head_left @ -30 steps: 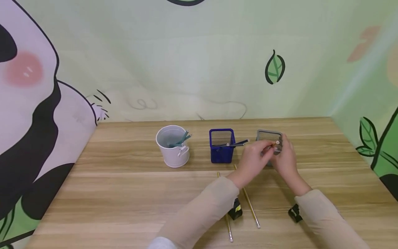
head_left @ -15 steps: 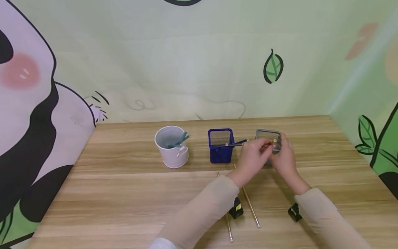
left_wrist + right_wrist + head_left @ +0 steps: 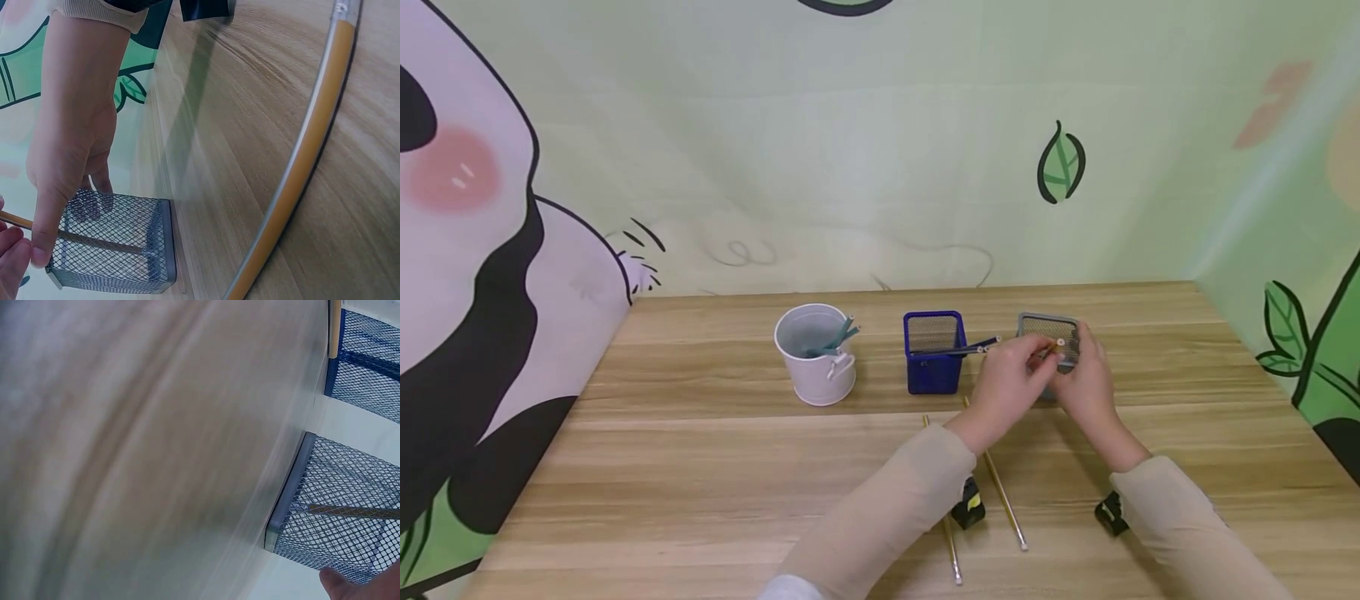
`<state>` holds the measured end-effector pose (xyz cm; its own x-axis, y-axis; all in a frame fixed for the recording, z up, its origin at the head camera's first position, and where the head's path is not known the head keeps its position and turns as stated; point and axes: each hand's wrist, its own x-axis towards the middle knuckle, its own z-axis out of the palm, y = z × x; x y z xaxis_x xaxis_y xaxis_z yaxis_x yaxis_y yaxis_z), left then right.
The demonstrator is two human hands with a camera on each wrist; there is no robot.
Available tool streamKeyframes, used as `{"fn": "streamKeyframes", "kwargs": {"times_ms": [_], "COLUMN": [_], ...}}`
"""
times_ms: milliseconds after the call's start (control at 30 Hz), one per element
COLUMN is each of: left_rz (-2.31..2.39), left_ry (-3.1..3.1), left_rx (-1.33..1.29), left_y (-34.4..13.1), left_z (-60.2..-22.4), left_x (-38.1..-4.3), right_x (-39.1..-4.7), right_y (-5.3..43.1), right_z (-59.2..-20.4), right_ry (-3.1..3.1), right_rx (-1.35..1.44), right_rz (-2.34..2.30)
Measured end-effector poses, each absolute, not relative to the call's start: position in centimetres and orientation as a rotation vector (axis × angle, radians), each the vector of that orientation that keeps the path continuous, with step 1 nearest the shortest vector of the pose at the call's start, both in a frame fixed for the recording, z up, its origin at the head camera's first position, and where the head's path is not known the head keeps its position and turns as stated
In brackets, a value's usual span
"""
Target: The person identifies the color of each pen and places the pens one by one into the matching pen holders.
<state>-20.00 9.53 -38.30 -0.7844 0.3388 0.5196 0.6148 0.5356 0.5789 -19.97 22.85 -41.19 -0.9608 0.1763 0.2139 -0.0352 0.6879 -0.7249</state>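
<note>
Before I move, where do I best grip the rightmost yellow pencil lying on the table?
Probably pinch that yellow pencil across its shaft near the eraser, from above and the right: it lies flat, and the left arm crosses its farther part.

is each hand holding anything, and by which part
The left hand pinches a pencil near its upper end, its lower part inside the gray cup; the right hand holds that cup by its side near the rim.
</note>
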Motion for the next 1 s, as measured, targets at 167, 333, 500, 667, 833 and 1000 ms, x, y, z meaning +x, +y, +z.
{"fn": "streamKeyframes", "kwargs": {"times_ms": [167,333,500,667,833,1000], "left_rz": [-1.101,-1.100,-1.061,-1.042,-1.052,-1.064], "left_ry": [-2.437,-2.404,-2.373,-2.372,-2.364,-2.353], "left_rx": [-0.794,-0.827,-0.882,-0.919,-0.964,-0.979], "left_y": [9.5,9.2,8.9,8.4,7.7,7.1], "left_z": [-38.2,-38.1,-38.3,-38.1,-37.7,-37.4], "left_x": [-19.8,-19.5,-19.2,-18.7,-18.1,-17.6], "right_x": [-19.9,-19.9,-19.8,-19.8,-19.9,-19.9], "right_y": [22.9,23.0,23.0,22.9,22.7,22.6], "right_z": [-41.2,-41.1,-41.1,-41.0,-40.9,-40.8], "right_ry": [-2.650,-2.659,-2.666,-2.663,-2.650,-2.651], "right_rx": [-0.105,-0.099,-0.112,-0.141,-0.160,-0.144], "right_rz": [1.147,1.146,1.137,1.133,1.155,1.148]}}
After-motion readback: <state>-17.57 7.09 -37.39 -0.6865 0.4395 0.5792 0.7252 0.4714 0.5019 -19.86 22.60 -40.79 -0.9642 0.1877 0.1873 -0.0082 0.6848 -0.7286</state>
